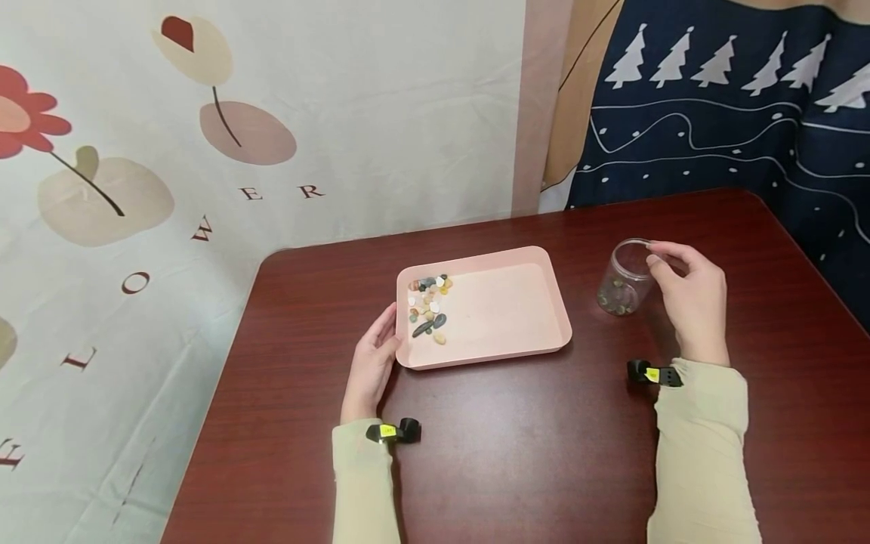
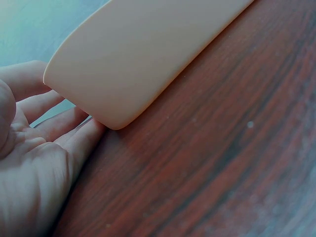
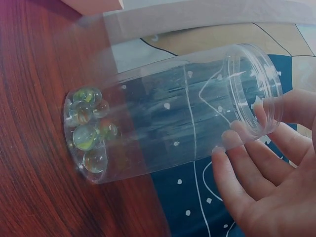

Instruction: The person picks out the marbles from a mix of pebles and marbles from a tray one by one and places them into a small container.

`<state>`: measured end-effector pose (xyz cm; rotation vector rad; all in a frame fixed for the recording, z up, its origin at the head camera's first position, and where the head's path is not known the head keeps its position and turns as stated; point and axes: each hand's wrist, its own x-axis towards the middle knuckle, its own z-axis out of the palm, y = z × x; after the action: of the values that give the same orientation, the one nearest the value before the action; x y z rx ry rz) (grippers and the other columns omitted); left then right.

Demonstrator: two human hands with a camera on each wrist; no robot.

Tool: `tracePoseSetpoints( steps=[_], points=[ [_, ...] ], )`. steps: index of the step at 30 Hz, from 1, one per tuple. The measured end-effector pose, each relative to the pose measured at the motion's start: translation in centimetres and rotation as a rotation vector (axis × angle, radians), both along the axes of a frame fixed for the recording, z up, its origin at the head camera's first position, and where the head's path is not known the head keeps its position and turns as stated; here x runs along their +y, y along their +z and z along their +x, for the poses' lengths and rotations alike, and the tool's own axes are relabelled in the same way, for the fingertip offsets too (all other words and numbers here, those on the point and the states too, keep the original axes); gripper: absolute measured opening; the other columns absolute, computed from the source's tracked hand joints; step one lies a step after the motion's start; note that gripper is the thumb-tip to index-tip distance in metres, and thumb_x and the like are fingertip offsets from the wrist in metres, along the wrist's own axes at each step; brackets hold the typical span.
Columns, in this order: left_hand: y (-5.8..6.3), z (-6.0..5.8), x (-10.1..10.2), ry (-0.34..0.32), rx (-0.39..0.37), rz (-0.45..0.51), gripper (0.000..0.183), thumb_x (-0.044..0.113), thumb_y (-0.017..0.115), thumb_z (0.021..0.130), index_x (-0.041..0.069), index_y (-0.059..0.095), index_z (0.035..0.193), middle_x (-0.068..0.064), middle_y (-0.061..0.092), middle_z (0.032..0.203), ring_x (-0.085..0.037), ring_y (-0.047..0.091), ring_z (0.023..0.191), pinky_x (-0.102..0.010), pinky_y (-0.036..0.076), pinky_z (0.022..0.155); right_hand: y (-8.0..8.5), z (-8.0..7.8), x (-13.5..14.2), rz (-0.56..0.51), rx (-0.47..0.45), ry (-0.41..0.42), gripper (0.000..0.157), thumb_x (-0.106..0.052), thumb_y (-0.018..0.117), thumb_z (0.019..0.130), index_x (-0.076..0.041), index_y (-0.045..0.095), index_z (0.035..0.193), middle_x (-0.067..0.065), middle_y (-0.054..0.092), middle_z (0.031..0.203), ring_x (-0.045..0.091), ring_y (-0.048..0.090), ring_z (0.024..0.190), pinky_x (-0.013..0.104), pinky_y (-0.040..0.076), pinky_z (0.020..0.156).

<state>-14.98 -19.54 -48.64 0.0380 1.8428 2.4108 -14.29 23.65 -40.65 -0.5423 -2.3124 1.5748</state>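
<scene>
A pink tray (image 1: pixel 496 317) lies on the table, with small multicoloured pebbles (image 1: pixel 428 302) gathered along its left side. My left hand (image 1: pixel 370 370) is at the tray's left end, its fairly straight fingers touching the outer wall, as the left wrist view shows. To the right of the tray stands a clear jar (image 3: pixel 163 113) without a lid. Several glass marbles (image 3: pixel 86 136) with green and yellow swirls rest on its bottom. My right hand (image 1: pixel 693 302) pinches the jar's rim from the right, with the thumb and fingertips at the mouth.
The dark red-brown wooden table (image 1: pixel 516 453) has rounded back corners. A pale curtain (image 1: pixel 408 113) with printed flowers hangs behind it. At the back right hangs a navy cloth (image 1: pixel 714 136) with white trees. Black wrist cameras (image 1: pixel 652 374) sit on both sleeves.
</scene>
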Motion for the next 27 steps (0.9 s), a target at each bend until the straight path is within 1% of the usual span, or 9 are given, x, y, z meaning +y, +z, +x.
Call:
tracePoseSetpoints(
  steps=[14, 21, 27],
  points=[
    [0.03, -0.17, 0.03, 0.003, 0.0, -0.001, 0.053, -0.008, 0.045, 0.087, 0.007, 0.034, 0.137, -0.01, 0.028, 0.143, -0.017, 0.027, 0.13, -0.028, 0.029, 0.101, 0.16, -0.07, -0.02, -0.007, 0.008, 0.006, 0.032, -0.035, 0.057, 0.085, -0.024, 0.062, 0.115, -0.002, 0.056, 0.117, 0.012, 0.046, 0.1, 0.017, 0.041, 0.07],
    [0.14, -0.24, 0.25, -0.003, -0.014, 0.005, 0.053, -0.007, 0.046, 0.087, 0.008, 0.034, 0.137, -0.006, 0.03, 0.142, -0.013, 0.028, 0.129, -0.026, 0.03, 0.1, 0.5, -0.08, 0.03, 0.015, 0.01, 0.011, 0.032, -0.035, 0.056, 0.086, -0.024, 0.062, 0.115, -0.001, 0.057, 0.116, 0.011, 0.046, 0.1, 0.017, 0.04, 0.07],
    [0.22, -0.14, 0.1, -0.012, -0.015, -0.004, 0.054, -0.006, 0.046, 0.087, 0.008, 0.033, 0.138, -0.005, 0.029, 0.142, -0.013, 0.027, 0.129, -0.025, 0.03, 0.1, 0.23, 0.01, -0.21, 0.021, 0.016, 0.014, 0.032, -0.036, 0.055, 0.086, -0.024, 0.062, 0.115, -0.001, 0.057, 0.115, 0.011, 0.047, 0.1, 0.018, 0.039, 0.07]
  ],
)
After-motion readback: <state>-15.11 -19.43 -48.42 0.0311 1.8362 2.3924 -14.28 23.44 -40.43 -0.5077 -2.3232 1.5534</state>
